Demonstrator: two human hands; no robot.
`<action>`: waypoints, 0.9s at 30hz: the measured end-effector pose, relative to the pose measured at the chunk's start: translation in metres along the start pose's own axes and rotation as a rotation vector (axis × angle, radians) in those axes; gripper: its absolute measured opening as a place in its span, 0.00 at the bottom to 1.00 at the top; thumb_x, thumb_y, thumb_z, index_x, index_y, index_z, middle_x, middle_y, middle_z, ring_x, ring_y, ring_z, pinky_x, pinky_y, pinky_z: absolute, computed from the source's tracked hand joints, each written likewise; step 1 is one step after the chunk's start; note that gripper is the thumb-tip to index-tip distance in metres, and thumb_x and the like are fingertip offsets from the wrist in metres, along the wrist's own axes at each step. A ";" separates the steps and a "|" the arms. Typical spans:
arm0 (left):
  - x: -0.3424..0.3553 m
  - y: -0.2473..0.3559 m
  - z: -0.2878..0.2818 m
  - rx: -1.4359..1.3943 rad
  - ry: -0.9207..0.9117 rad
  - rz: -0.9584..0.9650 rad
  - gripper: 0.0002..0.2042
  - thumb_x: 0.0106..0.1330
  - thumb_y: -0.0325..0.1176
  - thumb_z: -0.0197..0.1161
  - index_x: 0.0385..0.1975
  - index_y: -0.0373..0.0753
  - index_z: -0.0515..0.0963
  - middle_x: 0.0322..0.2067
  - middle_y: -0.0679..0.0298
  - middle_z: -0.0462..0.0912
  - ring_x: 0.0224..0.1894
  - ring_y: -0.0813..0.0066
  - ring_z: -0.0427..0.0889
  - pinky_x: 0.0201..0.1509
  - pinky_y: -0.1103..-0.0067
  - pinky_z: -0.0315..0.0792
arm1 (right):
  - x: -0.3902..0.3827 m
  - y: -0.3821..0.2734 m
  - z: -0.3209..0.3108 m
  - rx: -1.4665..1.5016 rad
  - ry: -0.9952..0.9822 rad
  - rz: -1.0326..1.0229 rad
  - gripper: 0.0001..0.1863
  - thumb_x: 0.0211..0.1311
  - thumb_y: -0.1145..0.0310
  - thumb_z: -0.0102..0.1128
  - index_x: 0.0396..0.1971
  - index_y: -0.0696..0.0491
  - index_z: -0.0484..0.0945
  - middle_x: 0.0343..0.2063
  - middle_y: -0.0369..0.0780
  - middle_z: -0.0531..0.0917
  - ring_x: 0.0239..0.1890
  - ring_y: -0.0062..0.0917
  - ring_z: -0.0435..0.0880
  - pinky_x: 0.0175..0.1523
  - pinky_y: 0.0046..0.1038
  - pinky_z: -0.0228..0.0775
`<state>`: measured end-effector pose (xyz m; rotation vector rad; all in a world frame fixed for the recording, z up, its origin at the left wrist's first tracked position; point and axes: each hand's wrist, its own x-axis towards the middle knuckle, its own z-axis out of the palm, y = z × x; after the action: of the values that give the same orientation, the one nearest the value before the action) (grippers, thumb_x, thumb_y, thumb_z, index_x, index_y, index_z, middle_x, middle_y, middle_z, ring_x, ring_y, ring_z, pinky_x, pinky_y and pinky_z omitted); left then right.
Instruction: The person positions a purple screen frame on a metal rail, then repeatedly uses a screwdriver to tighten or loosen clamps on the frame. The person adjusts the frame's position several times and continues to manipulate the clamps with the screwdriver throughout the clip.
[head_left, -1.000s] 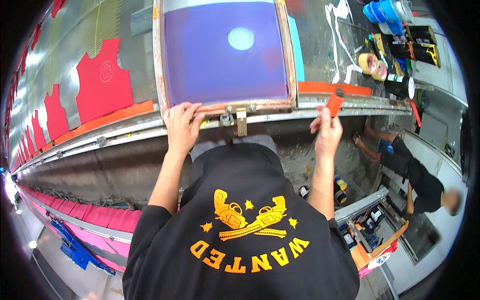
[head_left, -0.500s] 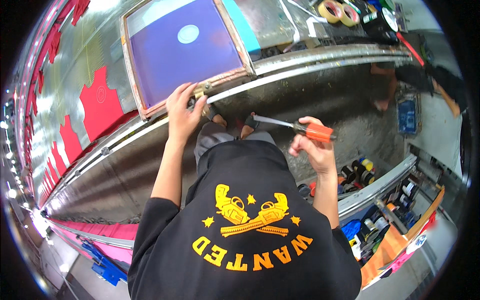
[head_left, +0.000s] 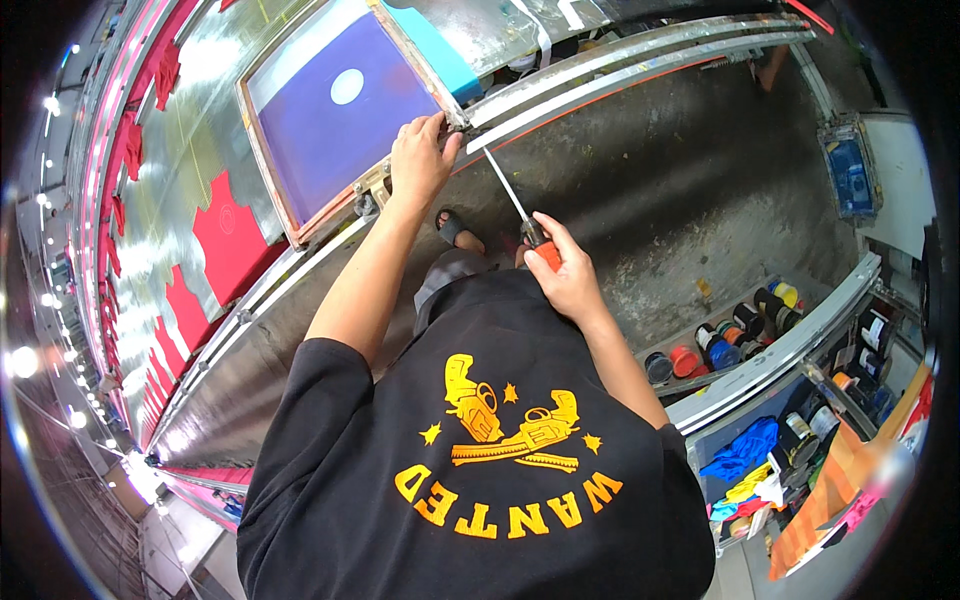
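Observation:
My left hand (head_left: 418, 160) is closed over the near right corner of a wooden-framed printing screen (head_left: 325, 150). Purple covers most of its mesh, around a pale round spot. A metal bracket (head_left: 380, 190) sits on the near edge of the frame, just left of that hand. In my right hand (head_left: 568, 275) is a screwdriver (head_left: 533, 230) with an orange and black handle. Its shaft points up and to the left. The tip appears beside the metal rail (head_left: 560, 112), near my left hand; whether it touches anything I cannot tell.
Red garment pieces (head_left: 230, 235) lie in a row along the table on the left. Several paint jars (head_left: 715, 345) stand low on the right, beside a cart holding bottles and a blue cloth (head_left: 745, 447). A blue tray (head_left: 850, 170) is at the far right.
My left hand has shifted right along the frame, from beside the bracket to the corner. My right hand has brought the screwdriver left, its tip now closer to the rail. The view has turned.

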<state>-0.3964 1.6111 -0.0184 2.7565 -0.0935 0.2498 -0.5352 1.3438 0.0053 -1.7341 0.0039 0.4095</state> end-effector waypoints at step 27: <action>-0.001 0.010 0.002 -0.025 -0.012 -0.082 0.20 0.66 0.37 0.70 0.55 0.35 0.81 0.49 0.49 0.85 0.56 0.49 0.81 0.64 0.62 0.72 | 0.038 0.033 0.025 -0.731 0.364 -0.531 0.28 0.58 0.69 0.73 0.60 0.51 0.77 0.46 0.38 0.80 0.44 0.33 0.85 0.46 0.34 0.80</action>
<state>-0.3984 1.6006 -0.0168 2.7303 0.0131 0.2090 -0.5142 1.3692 -0.0405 -2.4040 -0.3766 -0.3508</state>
